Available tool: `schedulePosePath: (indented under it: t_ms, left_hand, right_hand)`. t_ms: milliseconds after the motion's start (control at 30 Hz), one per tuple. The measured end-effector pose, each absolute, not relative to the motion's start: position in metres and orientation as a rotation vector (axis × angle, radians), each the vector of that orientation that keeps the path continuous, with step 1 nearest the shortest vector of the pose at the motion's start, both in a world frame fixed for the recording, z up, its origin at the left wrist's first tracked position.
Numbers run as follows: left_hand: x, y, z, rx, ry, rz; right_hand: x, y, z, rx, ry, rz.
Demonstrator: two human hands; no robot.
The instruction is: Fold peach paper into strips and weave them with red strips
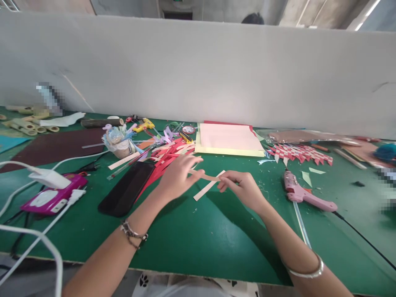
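A narrow pale pink paper strip (210, 177) is stretched between my two hands, above the green table. Its left end goes in between the thumb and fingers of my left hand (176, 179). My right hand (243, 187) pinches the other end between thumb and fingertips. Below it, a second pale paper strip (204, 191) lies slantwise on the table. Left of my left hand is a heap of red and pink paper strips (168, 153), partly hidden by that hand. A black phone-like slab (126, 189) lies beside my left forearm.
Pale paper sheets (230, 137) lie at the back. On the right are a pink glue gun (305, 196) with a cord and a red-and-white woven paper piece (301, 152). A magenta power strip (57, 194) with white cables sits left. A grey partition (198, 70) stands behind.
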State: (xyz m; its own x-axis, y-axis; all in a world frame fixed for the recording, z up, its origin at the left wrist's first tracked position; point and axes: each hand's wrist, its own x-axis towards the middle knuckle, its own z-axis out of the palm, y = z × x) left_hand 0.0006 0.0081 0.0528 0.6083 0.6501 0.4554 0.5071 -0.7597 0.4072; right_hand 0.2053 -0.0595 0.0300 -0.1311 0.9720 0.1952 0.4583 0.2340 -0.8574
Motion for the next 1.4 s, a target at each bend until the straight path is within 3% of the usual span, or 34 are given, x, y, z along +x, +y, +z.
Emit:
schedulePosePath:
  t_ms: [100, 233, 767, 967, 1133, 1400]
  left_hand:
    - [0.015, -0.011, 0.059, 2.727, 0.731, 0.536]
    - [0.015, -0.027, 0.063, 2.628, 0.790, 0.321]
    - [-0.033, -0.044, 0.060, 2.321, 0.952, 0.121]
    - [-0.029, -0.049, 0.065, 2.013, 0.745, 0.191]
    - [-0.001, -0.057, 0.057, 1.631, 0.536, 0.236]
    - [0.005, -0.057, 0.054, 1.332, 0.608, 0.194]
  right_hand:
    - [0.196, -0.067, 0.044, -1.261, -1.941, 0.722]
    - [0.195, -0.074, 0.058, -1.294, -2.005, 0.676]
    - [0.220, -0.080, 0.063, -1.270, -1.855, 1.179]
    - [0.209, -0.082, 0.071, -1.214, -2.008, 1.299]
    - [0.192, -0.078, 0.078, -1.203, -2.061, 1.300]
    - [0.203, -0.071, 0.066, -1.259, -2.035, 1.192]
